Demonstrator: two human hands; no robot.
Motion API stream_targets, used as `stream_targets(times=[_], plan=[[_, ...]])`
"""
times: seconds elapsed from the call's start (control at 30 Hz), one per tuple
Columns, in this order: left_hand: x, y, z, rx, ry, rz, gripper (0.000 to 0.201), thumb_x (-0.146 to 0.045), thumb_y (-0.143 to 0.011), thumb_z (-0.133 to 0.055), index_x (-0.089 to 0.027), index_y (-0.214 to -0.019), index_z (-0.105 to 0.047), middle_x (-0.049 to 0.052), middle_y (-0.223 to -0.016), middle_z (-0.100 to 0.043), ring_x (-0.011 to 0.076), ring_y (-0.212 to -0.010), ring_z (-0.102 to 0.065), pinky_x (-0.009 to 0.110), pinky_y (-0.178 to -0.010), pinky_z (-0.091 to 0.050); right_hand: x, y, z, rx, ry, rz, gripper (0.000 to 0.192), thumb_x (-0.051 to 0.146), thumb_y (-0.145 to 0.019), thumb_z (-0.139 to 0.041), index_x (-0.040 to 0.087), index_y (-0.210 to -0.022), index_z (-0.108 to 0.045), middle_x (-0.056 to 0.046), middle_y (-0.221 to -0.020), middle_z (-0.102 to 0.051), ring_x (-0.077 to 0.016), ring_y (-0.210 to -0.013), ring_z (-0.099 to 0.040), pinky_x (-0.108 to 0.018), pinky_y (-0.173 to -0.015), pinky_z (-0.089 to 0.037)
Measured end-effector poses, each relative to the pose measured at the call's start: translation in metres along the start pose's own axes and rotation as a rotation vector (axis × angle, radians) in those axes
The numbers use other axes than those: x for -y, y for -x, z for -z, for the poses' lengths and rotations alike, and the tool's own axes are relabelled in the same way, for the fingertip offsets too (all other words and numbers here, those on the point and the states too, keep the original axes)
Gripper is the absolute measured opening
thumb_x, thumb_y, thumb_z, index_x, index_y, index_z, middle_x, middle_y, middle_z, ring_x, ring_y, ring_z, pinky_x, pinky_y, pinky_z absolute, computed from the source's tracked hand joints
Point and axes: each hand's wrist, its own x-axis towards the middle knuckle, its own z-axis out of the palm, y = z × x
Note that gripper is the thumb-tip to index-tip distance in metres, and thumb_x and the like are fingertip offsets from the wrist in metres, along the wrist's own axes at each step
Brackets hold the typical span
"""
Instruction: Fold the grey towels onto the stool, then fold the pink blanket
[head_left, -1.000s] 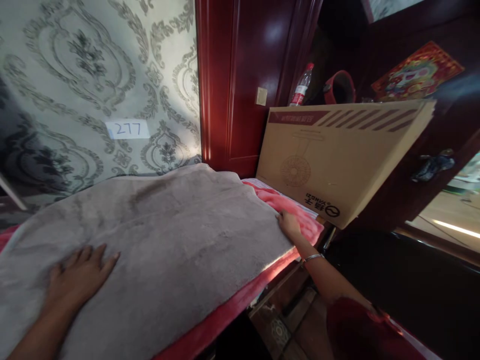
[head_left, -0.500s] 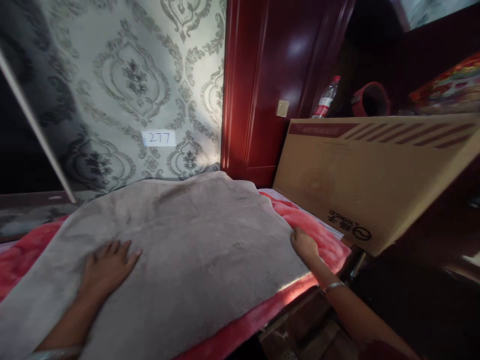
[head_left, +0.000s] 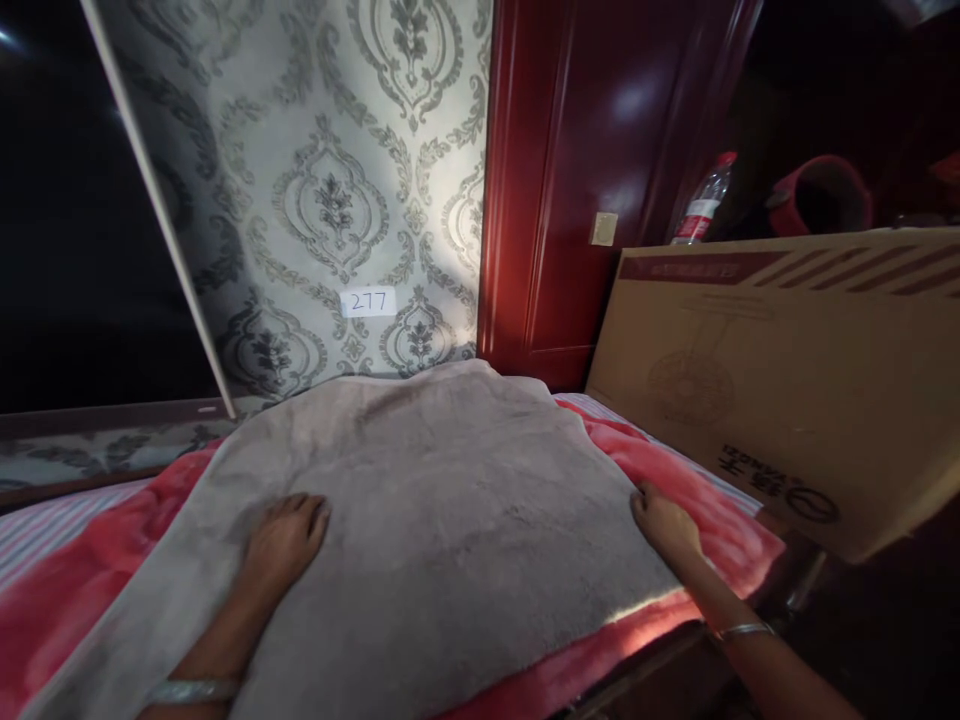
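A grey plush blanket [head_left: 450,500] lies spread over a pink-red blanket [head_left: 720,520] on a bed. My left hand [head_left: 281,540] rests flat on the grey blanket's left part, fingers apart. At the grey blanket's right edge my right hand [head_left: 664,520] presses down where it meets the pink one; whether its fingers pinch the edge cannot be told. Both wrists wear a bangle.
A large cardboard box [head_left: 787,370] leans on the bed's right end. Behind it stand a plastic bottle [head_left: 701,205] and a red round object [head_left: 821,195]. A patterned wall carries a label "277" [head_left: 367,301] beside a dark red door frame [head_left: 555,180].
The view has swung left, so everything has shifted right in the picture. Both hands stay on the grey blanket; the left one lies a little nearer its middle.
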Motion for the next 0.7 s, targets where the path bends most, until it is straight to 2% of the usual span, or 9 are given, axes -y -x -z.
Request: stream_targets(times=[0.1, 0.17, 0.27, 0.33, 0.4, 0.5, 0.6, 0.7], plan=[[0.002, -0.003, -0.002, -0.019, 0.072, -0.127, 0.062, -0.038, -0.094, -0.027, -0.009, -0.123, -0.073, 0.019, -0.129, -0.072, 0.0329, -0.123, -0.065, 0.045, -0.111, -0.047, -0.001, -0.004, 0.005, -0.002, 0.008, 0.024, 0.044, 0.026, -0.101, -0.034, 0.013, -0.126, -0.068, -0.019, -0.109, -0.076, -0.0328, -0.101, -0.074, -0.040, -0.081, -0.055], [0.002, -0.007, -0.004, -0.015, 0.083, -0.154, 0.060, -0.039, -0.093, -0.028, -0.013, -0.119, -0.075, 0.018, -0.125, -0.074, 0.0330, -0.119, -0.067, 0.045, -0.109, -0.048, 0.001, -0.011, 0.013, -0.010, 0.014, 0.063, 0.040, 0.023, -0.098, -0.039, 0.015, -0.116, -0.073, -0.018, -0.108, -0.076, -0.0326, -0.103, -0.073, -0.040, -0.083, -0.055], [-0.012, -0.014, -0.002, 0.012, 0.084, -0.191, 0.055, -0.039, -0.094, -0.030, -0.017, -0.113, -0.076, 0.016, -0.119, -0.076, 0.0326, -0.113, -0.069, 0.046, -0.105, -0.051, 0.015, -0.029, 0.030, -0.052, 0.005, 0.165, 0.036, 0.019, -0.095, -0.043, 0.019, -0.106, -0.077, -0.017, -0.116, -0.075, -0.0304, -0.113, -0.069, -0.037, -0.094, -0.052], [-0.035, -0.023, 0.002, 0.043, 0.126, -0.280, 0.050, -0.037, -0.095, -0.031, -0.019, -0.108, -0.076, 0.015, -0.114, -0.076, 0.0318, -0.109, -0.070, 0.047, -0.102, -0.052, 0.035, -0.045, 0.040, -0.085, -0.022, 0.239, 0.038, 0.018, -0.094, -0.044, 0.019, -0.113, -0.077, -0.015, -0.125, -0.072, -0.0279, -0.120, -0.066, -0.035, -0.101, -0.049], [-0.068, -0.034, 0.007, 0.071, 0.211, -0.408, 0.045, -0.033, -0.095, -0.034, -0.020, -0.104, -0.075, 0.014, -0.112, -0.076, 0.0305, -0.105, -0.071, 0.047, -0.098, -0.054, 0.062, -0.063, 0.047, -0.104, -0.060, 0.299, 0.040, 0.017, -0.094, -0.045, 0.018, -0.121, -0.074, -0.013, -0.131, -0.070, -0.0259, -0.122, -0.064, -0.032, -0.102, -0.048], [-0.124, -0.052, 0.006, 0.092, 0.325, -0.577, 0.039, -0.029, -0.094, -0.041, -0.022, -0.116, -0.073, 0.014, -0.128, -0.072, 0.0299, -0.118, -0.068, 0.047, -0.104, -0.053, 0.109, -0.091, 0.050, -0.111, -0.121, 0.365, 0.041, 0.019, -0.096, -0.044, 0.020, -0.123, -0.074, -0.011, -0.130, -0.071, -0.0240, -0.118, -0.066, -0.029, -0.098, -0.049], [-0.167, -0.065, -0.009, 0.131, 0.370, -0.663, 0.048, -0.034, -0.093, -0.051, -0.023, -0.138, -0.063, 0.015, -0.154, -0.055, 0.0326, -0.143, -0.050, 0.053, -0.121, -0.039, 0.153, -0.118, 0.049, -0.118, -0.174, 0.408, 0.039, 0.021, -0.096, -0.047, 0.019, -0.124, -0.074, -0.011, -0.125, -0.073, -0.0245, -0.115, -0.067, -0.029, -0.095, -0.050], [-0.187, -0.069, -0.031, 0.192, 0.392, -0.689, 0.058, -0.041, -0.098, -0.050, -0.025, -0.153, -0.050, 0.013, -0.166, -0.038, 0.0311, -0.155, -0.034, 0.058, -0.128, -0.024, 0.186, -0.144, 0.045, -0.121, -0.221, 0.421, 0.041, 0.023, -0.095, -0.052, 0.018, -0.131, -0.071, -0.012, -0.128, -0.072, -0.0246, -0.113, -0.068, -0.029, -0.093, -0.051]])
